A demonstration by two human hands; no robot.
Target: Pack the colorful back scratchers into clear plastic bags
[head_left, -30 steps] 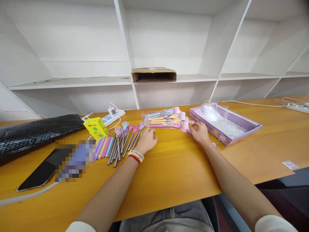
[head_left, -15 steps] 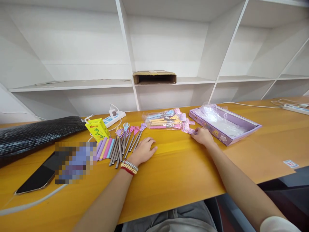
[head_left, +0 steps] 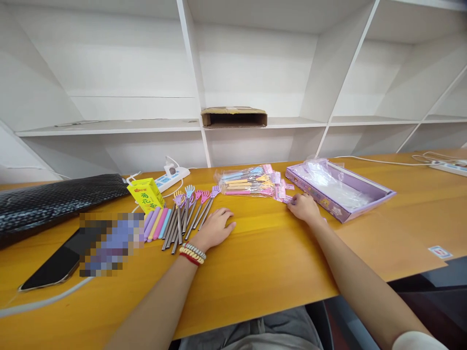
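Note:
My left hand (head_left: 216, 227) lies on the table with its fingers stretched out, holding nothing. Just left of it are several back scratcher rods (head_left: 179, 223), metal with purple, blue and pink hand-shaped heads. Coloured handle sleeves (head_left: 159, 223) lie side by side beyond them. My right hand (head_left: 305, 208) has its fingers curled at a small purple card (head_left: 287, 199); the fingertips are partly hidden. Near it, clear bags of back scratchers (head_left: 244, 182) with pink header cards (head_left: 280, 191) lie in a pile. A purple open box (head_left: 339, 215) with clear plastic inside stands right of my right hand.
A yellow drink carton (head_left: 146, 194), a white power strip (head_left: 172, 180) and a black wrapped bundle (head_left: 62, 201) stand at the left. A phone (head_left: 54, 265) lies nearer me beside a pixelated patch. Above, a cardboard box (head_left: 233, 112) sits on the white shelf (head_left: 146, 128).
The view has shifted very slightly. My right hand has moved only a little at the purple card, and a small pinkish bit now shows beside its wrist. My left hand stays flat.

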